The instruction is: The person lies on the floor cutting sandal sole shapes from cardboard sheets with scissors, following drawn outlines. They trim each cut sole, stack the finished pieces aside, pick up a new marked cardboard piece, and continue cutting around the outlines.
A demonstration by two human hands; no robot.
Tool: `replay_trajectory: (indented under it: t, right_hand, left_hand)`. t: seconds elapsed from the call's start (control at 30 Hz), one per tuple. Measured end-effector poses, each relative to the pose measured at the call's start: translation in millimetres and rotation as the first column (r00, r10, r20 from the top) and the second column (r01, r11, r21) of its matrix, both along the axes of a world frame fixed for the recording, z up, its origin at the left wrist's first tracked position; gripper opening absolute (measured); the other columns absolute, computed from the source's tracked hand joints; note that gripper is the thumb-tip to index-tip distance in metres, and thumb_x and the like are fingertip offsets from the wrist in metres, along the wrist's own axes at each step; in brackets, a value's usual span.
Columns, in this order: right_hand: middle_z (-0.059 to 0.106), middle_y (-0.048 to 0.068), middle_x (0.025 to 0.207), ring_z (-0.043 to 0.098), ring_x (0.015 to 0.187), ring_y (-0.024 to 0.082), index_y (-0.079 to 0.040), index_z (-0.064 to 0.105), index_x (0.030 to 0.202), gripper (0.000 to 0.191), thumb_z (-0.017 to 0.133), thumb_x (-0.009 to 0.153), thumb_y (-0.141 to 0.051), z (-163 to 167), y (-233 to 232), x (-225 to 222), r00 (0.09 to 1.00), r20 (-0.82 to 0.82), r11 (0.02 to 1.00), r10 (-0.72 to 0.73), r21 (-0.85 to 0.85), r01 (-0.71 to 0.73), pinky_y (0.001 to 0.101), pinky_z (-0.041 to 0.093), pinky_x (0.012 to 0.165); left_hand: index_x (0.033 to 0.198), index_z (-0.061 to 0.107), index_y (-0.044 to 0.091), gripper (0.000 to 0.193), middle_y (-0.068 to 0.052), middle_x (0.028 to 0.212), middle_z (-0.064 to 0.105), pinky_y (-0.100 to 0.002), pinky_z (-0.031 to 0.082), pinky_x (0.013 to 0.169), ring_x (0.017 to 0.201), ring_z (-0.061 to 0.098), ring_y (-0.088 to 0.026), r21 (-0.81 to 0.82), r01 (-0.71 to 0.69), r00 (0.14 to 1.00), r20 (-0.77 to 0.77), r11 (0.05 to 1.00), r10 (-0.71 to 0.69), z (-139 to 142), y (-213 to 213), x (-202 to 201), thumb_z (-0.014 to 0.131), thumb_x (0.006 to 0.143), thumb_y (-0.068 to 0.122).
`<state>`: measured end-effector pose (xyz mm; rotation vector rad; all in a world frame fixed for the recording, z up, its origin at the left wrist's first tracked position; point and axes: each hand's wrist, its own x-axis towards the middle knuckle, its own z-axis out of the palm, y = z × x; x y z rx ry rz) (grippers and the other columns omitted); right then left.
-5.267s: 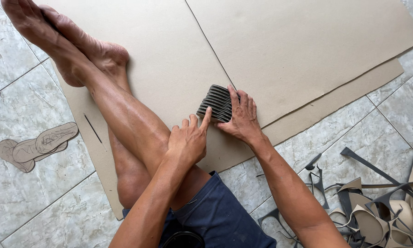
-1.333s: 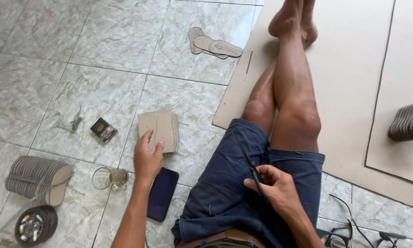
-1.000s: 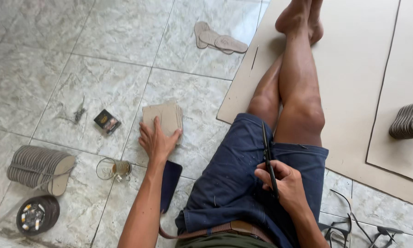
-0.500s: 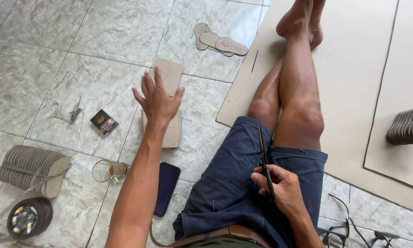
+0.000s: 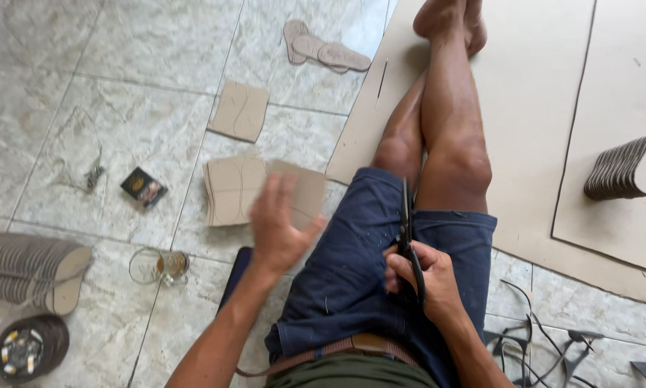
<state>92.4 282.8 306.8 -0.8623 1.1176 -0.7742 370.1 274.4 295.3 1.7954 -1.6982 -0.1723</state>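
Observation:
My left hand (image 5: 278, 224) is blurred in motion above the tiled floor, gripping a brown cardboard piece (image 5: 307, 188) that tilts up just over a small stack of marked cardboard squares (image 5: 231, 190). Another single cardboard square (image 5: 240, 111) lies farther off on the tiles. Resting on my lap over blue shorts, my right hand (image 5: 427, 279) grips black scissors (image 5: 407, 215) with the blades pointing away from me. My bare legs stretch out over a large cardboard sheet (image 5: 531, 108).
To the left lie a stack of sole-shaped cutouts (image 5: 28, 266), a glass mug (image 5: 157, 266), a round dish (image 5: 22, 349), a small black packet (image 5: 143, 187) and a dark phone (image 5: 235, 271). Sole cutouts (image 5: 328, 52) lie ahead; another sole stack (image 5: 624, 169) and dark strips (image 5: 552, 352) lie right.
My left hand pulled back from the cardboard stack toward me, bringing one piece with it. One square now lies apart, farther away. The right hand kept the scissors on my lap.

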Motion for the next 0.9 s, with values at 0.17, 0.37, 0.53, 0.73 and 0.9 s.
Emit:
replay_trajectory:
  t: [0.17,0.37,0.53,0.73,0.9]
  right_hand:
    - [0.062,0.003,0.077,0.056,0.067,0.010,0.002,0.066,0.091,0.015,0.073,0.096,-0.011,-13,16,4,0.980,-0.063,0.943,-0.187,-0.292,0.161,0.0260,0.047,0.059]
    - [0.066,0.003,0.077,0.059,0.058,0.010,-0.001,0.065,0.093,0.016,0.072,0.092,-0.015,-30,39,-43,0.904,0.190,0.919,-0.383,-0.019,0.393,0.0245,0.046,0.048]
    - [0.063,0.002,0.062,0.051,0.040,0.004,0.002,0.066,0.091,0.030,0.070,0.098,-0.027,-25,64,-66,0.941,0.207,0.964,-0.266,0.034,0.265,0.0180,0.039,0.033]
    - [0.067,0.011,0.056,0.064,0.042,0.018,0.011,0.075,0.097,0.046,0.070,0.090,-0.035,1,78,-64,0.992,-0.006,0.991,0.123,0.051,-0.122,0.0302,0.050,0.038]
    - [0.066,0.005,0.068,0.064,0.059,0.011,0.007,0.074,0.109,0.061,0.067,0.093,-0.051,4,75,-52,0.990,0.011,0.969,0.140,-0.207,-0.134,0.0246,0.051,0.054]
  left_hand:
    - [0.139,0.056,0.007,0.068,-0.025,0.150,0.045,-0.050,0.043,0.111,0.138,0.048,-0.042,-0.144,0.290,0.952,-0.060,0.946,-0.301,42,38,-70,0.074,0.089,0.049]
    - [0.099,0.065,-0.001,0.046,-0.012,0.086,0.061,-0.028,0.050,0.067,0.080,0.055,-0.014,0.282,0.553,0.478,-0.878,0.784,-0.021,24,36,-83,0.057,0.110,0.043]
    - [0.093,0.067,0.001,0.043,-0.007,0.063,0.065,-0.025,0.042,0.040,0.048,0.057,-0.014,0.318,0.497,0.064,-0.941,0.807,0.331,29,40,-91,0.054,0.103,0.041]
    - [0.106,0.067,-0.006,0.040,-0.013,0.079,0.073,-0.029,0.056,0.053,0.065,0.070,-0.018,0.102,0.395,0.081,-0.994,0.913,0.076,61,19,-83,0.066,0.098,0.033]
    - [0.103,0.071,-0.007,0.041,-0.016,0.081,0.076,-0.031,0.062,0.055,0.067,0.074,-0.020,0.099,0.423,0.189,-0.982,0.901,0.019,74,21,-87,0.067,0.096,0.033]
